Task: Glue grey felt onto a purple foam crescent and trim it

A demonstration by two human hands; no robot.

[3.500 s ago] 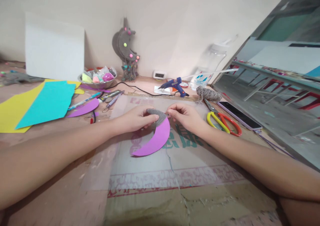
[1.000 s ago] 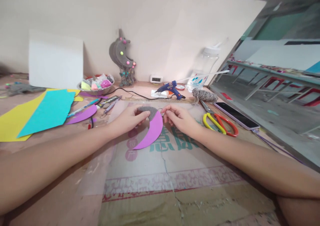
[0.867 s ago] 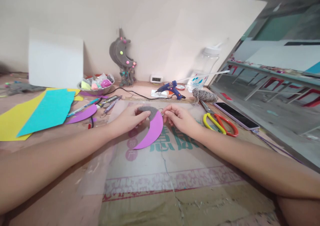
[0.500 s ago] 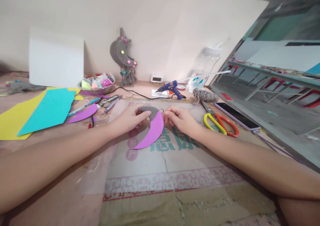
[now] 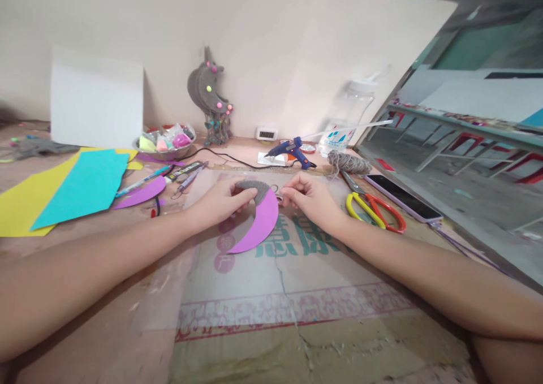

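Observation:
A purple crescent [image 5: 262, 224] hangs over the covered work surface, its upper end wrapped in grey yarn. My left hand [image 5: 237, 200] pinches the wrapped end, thumb on top. Just right of the crescent, my right hand [image 5: 306, 198] has its thumb and fingers drawn together on a thin grey strand [image 5: 275, 188], which loops beside the crescent's edge. Behind my right hand lies a ball of grey yarn [image 5: 348, 162].
Scissors [image 5: 375, 211] and a phone [image 5: 403, 197] lie to the right. A blue glue gun [image 5: 291, 151] and a clear bottle [image 5: 348, 115] stand behind. Yellow and turquoise sheets [image 5: 82, 186], pens and a bowl [image 5: 163, 152] are at left.
My right hand has shifted slightly, with its fingers a little more raised and spread. My left hand and the crescent stay nearly where they were.

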